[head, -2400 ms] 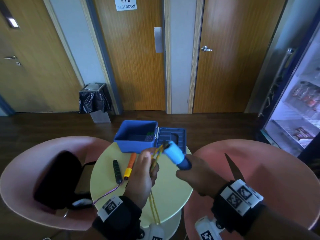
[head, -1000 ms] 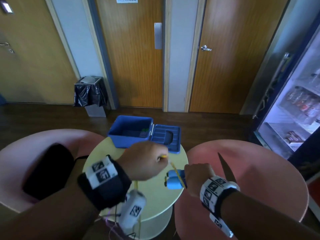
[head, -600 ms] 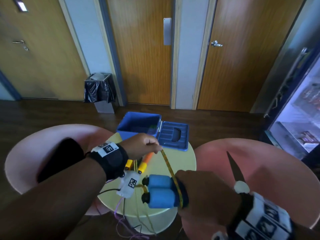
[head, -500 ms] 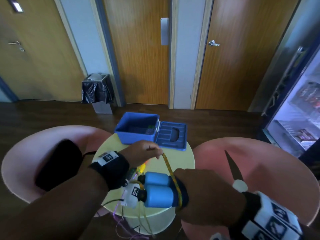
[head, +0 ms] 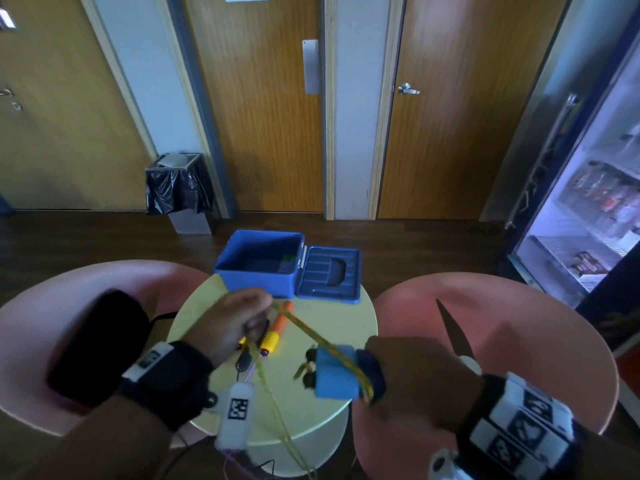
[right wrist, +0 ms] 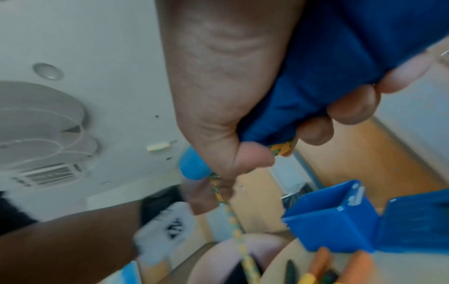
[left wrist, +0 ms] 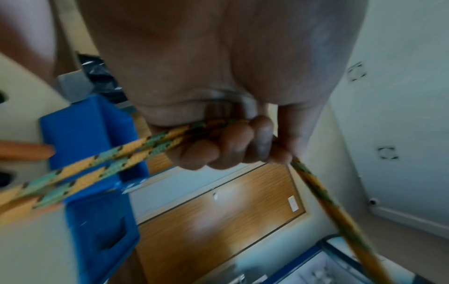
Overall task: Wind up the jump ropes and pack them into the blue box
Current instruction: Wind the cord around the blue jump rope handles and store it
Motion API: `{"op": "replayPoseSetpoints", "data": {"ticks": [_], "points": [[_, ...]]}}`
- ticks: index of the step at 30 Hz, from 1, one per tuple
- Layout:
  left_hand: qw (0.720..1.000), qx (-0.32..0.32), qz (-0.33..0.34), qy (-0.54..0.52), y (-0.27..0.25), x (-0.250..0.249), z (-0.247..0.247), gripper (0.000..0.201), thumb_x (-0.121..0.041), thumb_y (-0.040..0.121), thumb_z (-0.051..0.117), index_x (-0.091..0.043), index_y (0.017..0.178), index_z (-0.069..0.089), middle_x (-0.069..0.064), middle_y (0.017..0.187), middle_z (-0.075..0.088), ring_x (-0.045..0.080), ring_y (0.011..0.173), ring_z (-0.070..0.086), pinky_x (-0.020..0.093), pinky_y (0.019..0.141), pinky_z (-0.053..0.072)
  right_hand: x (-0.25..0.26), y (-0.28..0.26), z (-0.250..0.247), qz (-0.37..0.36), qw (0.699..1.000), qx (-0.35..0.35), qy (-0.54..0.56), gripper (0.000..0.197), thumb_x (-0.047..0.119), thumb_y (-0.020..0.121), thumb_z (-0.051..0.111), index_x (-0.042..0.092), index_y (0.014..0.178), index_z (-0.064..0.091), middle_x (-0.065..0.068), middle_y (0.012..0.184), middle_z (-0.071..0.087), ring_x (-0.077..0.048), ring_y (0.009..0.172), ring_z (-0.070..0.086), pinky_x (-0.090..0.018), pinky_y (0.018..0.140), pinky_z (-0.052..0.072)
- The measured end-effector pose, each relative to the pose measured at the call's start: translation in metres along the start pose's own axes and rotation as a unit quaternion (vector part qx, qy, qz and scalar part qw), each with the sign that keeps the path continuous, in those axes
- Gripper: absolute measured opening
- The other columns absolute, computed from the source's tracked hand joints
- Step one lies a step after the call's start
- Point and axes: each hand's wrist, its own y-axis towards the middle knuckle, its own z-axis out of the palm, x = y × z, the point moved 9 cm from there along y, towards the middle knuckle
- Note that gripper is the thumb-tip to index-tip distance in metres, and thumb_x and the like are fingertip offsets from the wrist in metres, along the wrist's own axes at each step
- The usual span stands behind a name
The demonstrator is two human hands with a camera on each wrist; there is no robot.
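— Right hand (head: 412, 372)?
— Wrapped round the two blue foam handles (head: 334, 374), held side by side above the near edge of the round yellow table (head: 339, 327). One turn of the yellow-green rope (head: 304, 329) laid across the handles, pinned under the thumb (seen best from the right wrist).

— And the left hand (head: 232, 323)?
— Fingers (left wrist: 226, 146) curled over the same rope, raised above the table's middle. Taut from there down to the handles; two more strands dropping from the fist past the table's near edge.

— Blue box (head: 259, 261)?
— At the far edge of the table, open, lid (head: 329, 273) folded flat to its right. Something small and greenish inside; too dim to name.

— Anything else on the table?
— An orange handle with a yellow end (head: 277, 329) below the left hand, a second orange one in the right wrist view, and a dark handle (head: 244, 362) trailing a purple cord.

— Around it?
— Pink chairs either side; a black bag (head: 93, 344) on the left one.
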Motion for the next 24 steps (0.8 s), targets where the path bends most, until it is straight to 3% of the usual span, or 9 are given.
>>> {"op": "replayPoseSetpoints", "data": {"ticks": [3, 6, 8, 10, 13, 15, 18, 21, 24], "points": [[0.999, 0.002, 0.012, -0.047, -0.012, -0.032, -0.010, 0.051, -0.042, 0.061, 0.086, -0.009, 0.062, 0.047, 0.003, 0.049, 0.034, 0.016, 0.044, 0.033, 0.029, 0.049, 0.022, -0.046, 0.013, -0.018, 0.094, 0.994, -0.049, 0.012, 0.032, 0.051, 0.066, 0.048, 0.030, 0.089, 0.050, 0.008, 0.075, 0.059, -0.010, 0.072, 0.061, -0.030, 0.068, 0.052], [0.997, 0.067, -0.017, -0.034, -0.028, -0.028, 0.009, 0.064, -0.049, 0.058, 0.089, 0.002, 0.068, 0.053, 0.012, 0.048, 0.039, 0.017, 0.041, 0.037, 0.023, 0.043, 0.030, -0.067, 0.018, -0.050, 0.134, 0.981, -0.124, 0.064, 0.033, 0.054, 0.060, 0.041, 0.033, 0.084, 0.050, 0.006, 0.068, 0.059, -0.010, 0.063, 0.060, -0.034, 0.062, 0.055], [0.990, 0.133, -0.053, -0.003, -0.036, -0.011, 0.033, 0.062, -0.051, 0.065, 0.085, 0.005, 0.080, 0.063, 0.015, 0.050, 0.048, 0.018, 0.039, 0.042, 0.022, 0.042, 0.035, -0.058, 0.016, -0.077, 0.120, 0.972, -0.172, 0.106, 0.028, 0.052, 0.061, 0.048, 0.034, 0.083, 0.051, 0.007, 0.067, 0.059, -0.011, 0.062, 0.059, -0.034, 0.060, 0.054], [0.976, 0.184, -0.112, 0.024, -0.039, 0.011, 0.058, 0.056, -0.047, 0.074, 0.081, 0.000, 0.102, 0.068, 0.019, 0.060, 0.057, 0.018, 0.043, 0.050, 0.021, 0.045, 0.038, -0.039, 0.012, -0.100, 0.087, 0.965, -0.200, 0.148, 0.026, 0.045, 0.067, 0.061, 0.034, 0.089, 0.053, 0.010, 0.073, 0.060, -0.009, 0.067, 0.059, -0.029, 0.060, 0.049], [0.968, 0.202, -0.142, 0.036, -0.033, 0.027, 0.098, 0.056, -0.044, 0.082, 0.074, -0.007, 0.122, 0.063, 0.018, 0.072, 0.064, 0.022, 0.055, 0.056, 0.024, 0.053, 0.043, -0.003, 0.010, -0.121, 0.017, 0.963, -0.189, 0.194, 0.032, 0.041, 0.070, 0.069, 0.031, 0.096, 0.054, 0.012, 0.082, 0.062, -0.008, 0.075, 0.060, -0.028, 0.063, 0.048], [0.984, 0.157, -0.080, 0.018, -0.022, 0.014, 0.118, 0.045, -0.048, 0.084, 0.069, -0.011, 0.110, 0.068, 0.014, 0.070, 0.063, 0.022, 0.055, 0.052, 0.028, 0.055, 0.039, 0.008, 0.012, -0.126, -0.001, 0.961, -0.189, 0.203, 0.034, 0.042, 0.069, 0.069, 0.029, 0.098, 0.056, 0.009, 0.084, 0.064, -0.008, 0.076, 0.062, -0.031, 0.067, 0.053], [0.999, 0.038, 0.010, -0.014, -0.011, -0.011, 0.122, 0.035, -0.050, 0.082, 0.061, -0.016, 0.085, 0.069, 0.009, 0.055, 0.046, 0.017, 0.048, 0.037, 0.030, 0.052, 0.025, -0.004, 0.021, -0.126, 0.037, 0.964, -0.217, 0.151, 0.041, 0.050, 0.068, 0.064, 0.033, 0.104, 0.054, 0.012, 0.090, 0.065, -0.010, 0.081, 0.063, -0.035, 0.073, 0.056], [1.000, 0.002, 0.004, -0.023, -0.012, -0.015, 0.124, 0.030, -0.041, 0.087, 0.057, -0.015, 0.072, 0.062, 0.003, 0.052, 0.026, 0.015, 0.047, 0.021, 0.031, 0.050, 0.014, -0.029, 0.030, -0.121, 0.094, 0.964, -0.240, 0.060, 0.043, 0.054, 0.074, 0.063, 0.031, 0.107, 0.050, 0.009, 0.099, 0.064, -0.018, 0.089, 0.065, -0.033, 0.073, 0.052], [0.999, 0.012, -0.035, 0.016, -0.017, -0.007, 0.125, 0.036, -0.031, 0.100, 0.049, -0.016, 0.067, 0.055, 0.001, 0.053, 0.023, 0.010, 0.046, 0.019, 0.023, 0.045, 0.015, -0.044, 0.042, -0.105, 0.123, 0.969, -0.212, -0.018, 0.044, 0.049, 0.078, 0.065, 0.025, 0.111, 0.049, 0.005, 0.103, 0.063, -0.021, 0.092, 0.065, -0.033, 0.070, 0.048]]}}
